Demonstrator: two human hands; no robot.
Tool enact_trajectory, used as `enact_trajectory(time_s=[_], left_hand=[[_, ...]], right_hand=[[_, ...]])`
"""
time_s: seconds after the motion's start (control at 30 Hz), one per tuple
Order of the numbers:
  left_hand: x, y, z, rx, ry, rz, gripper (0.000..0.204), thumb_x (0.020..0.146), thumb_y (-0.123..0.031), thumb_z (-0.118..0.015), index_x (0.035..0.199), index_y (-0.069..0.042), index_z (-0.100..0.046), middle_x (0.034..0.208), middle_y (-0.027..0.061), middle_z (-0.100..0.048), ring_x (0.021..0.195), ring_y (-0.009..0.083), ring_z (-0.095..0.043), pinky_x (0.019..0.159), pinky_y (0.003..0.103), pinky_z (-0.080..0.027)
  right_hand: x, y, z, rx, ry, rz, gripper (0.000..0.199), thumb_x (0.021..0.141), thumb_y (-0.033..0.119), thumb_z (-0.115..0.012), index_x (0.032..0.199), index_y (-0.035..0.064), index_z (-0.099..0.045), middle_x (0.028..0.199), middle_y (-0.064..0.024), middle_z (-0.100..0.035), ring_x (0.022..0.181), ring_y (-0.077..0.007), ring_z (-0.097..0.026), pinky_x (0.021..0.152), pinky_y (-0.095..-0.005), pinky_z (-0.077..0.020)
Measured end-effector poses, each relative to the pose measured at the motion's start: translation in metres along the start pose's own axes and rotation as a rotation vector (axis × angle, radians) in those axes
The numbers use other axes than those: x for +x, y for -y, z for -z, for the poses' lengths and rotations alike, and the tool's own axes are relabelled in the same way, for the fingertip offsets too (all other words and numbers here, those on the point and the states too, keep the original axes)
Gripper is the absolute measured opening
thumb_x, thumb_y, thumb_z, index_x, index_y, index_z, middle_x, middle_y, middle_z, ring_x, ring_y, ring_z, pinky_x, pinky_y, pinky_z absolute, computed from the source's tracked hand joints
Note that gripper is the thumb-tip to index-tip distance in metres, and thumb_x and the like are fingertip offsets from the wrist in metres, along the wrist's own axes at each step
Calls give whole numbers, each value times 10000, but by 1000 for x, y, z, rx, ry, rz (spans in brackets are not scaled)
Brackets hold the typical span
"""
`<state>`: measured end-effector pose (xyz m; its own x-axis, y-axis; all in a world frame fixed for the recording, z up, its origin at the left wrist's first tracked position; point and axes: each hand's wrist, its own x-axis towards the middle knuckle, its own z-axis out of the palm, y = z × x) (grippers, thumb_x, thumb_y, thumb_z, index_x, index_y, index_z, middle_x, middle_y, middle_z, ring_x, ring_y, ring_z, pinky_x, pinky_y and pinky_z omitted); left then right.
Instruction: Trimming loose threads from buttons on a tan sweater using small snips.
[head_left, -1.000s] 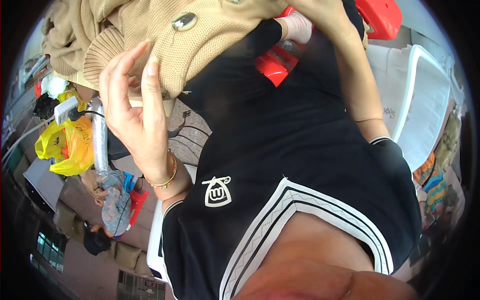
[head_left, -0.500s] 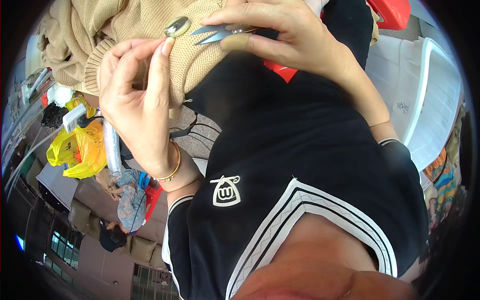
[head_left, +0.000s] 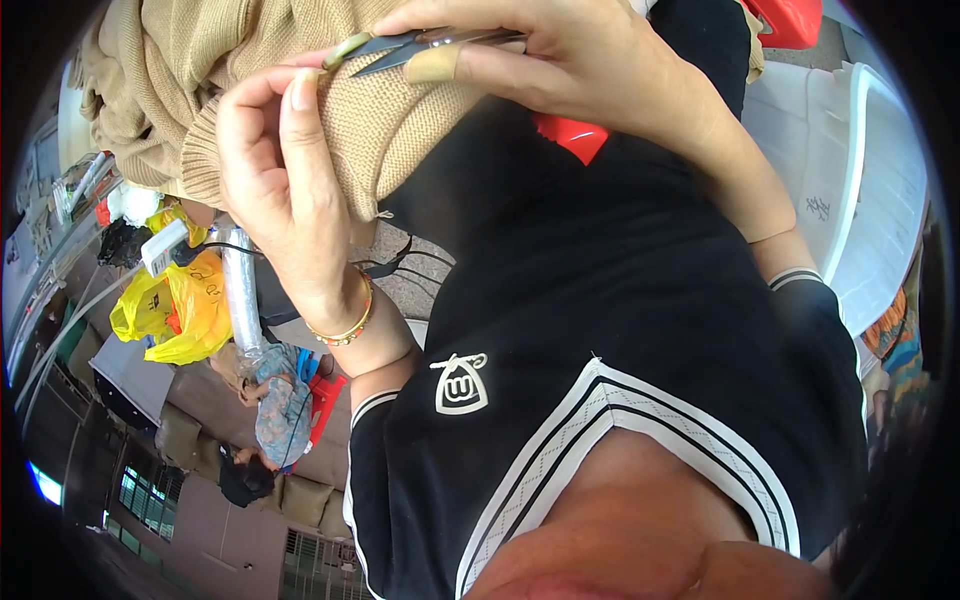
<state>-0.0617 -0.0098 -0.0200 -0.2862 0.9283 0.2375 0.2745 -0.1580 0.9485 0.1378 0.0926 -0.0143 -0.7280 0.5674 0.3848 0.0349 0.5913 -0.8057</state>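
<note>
Head view: clamps scissors (head_left: pixel 425 42) in fingers of right hand (head_left: pixel 590 60), beside button (head_left: pixel 346 50) at fingertips of left hand (head_left: pixel 288 165) (cannot tell whether together or apart), over beige knitwear (head_left: pixel 365 125).

The beige garment (head_left: pixel 400 125) is matt, coarsely knitted yarn. The thread snips (head_left: pixel 395 43) have smooth metal blades. The shirt (head_left: pixel 560 260) is matt black cloth; the bin (head_left: pixel 800 110), smooth translucent plastic; the yellow bag (head_left: pixel 205 310), crinkled plastic.

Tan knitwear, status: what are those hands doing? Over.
Right hand holding snips, blades apart, at button. Left hand close by. Knitwear bunched beneath; button's underside hidden.
</note>
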Motion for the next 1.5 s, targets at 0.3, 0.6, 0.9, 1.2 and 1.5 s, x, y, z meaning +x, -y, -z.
enact_trajectory(time_s=[0.3,0.6,0.9,1.2,1.5], left_hand=[[-2,0,-4,168,-43,-78,90,1008,-58,-571,1032,26,-590,1003,97,-695,894,108,-643,834,243,-512],[1,-3,-4,397,3,-246,61,986,-49,-596,1016,4,-606,915,80,-698,771,117,-657,717,241,-520],[0,-2,-5,422,-2,-281,57,976,-39,-607,1017,1,-607,888,82,-691,753,126,-659,701,247,-522],[-3,2,-6,131,-66,-195,84,1008,-33,-548,1055,36,-557,985,119,-704,867,142,-669,819,248,-525],[-64,10,63,220,-99,128,159,987,-92,-589,1063,31,-655,992,80,-665,899,142,-621,830,248,-474]], right_hand=[[9,14,4,-211,38,-45,148,860,141,-661,939,16,-674,834,-186,-572,808,-381,-616,710,-446,-487],[16,28,17,-229,62,-33,131,849,124,-652,840,-7,-663,818,-210,-596,804,-398,-626,725,-443,-503],[22,30,19,-236,142,-107,148,842,119,-644,796,-20,-659,778,-227,-614,792,-397,-635,730,-441,-508],[19,32,16,-285,97,-48,133,860,117,-667,886,-13,-679,821,-188,-614,786,-366,-621,689,-414,-496],[9,17,-8,76,194,-469,412,838,170,-813,1177,-2,-652,825,19,-619,710,-48,-506,631,-206,-411]])
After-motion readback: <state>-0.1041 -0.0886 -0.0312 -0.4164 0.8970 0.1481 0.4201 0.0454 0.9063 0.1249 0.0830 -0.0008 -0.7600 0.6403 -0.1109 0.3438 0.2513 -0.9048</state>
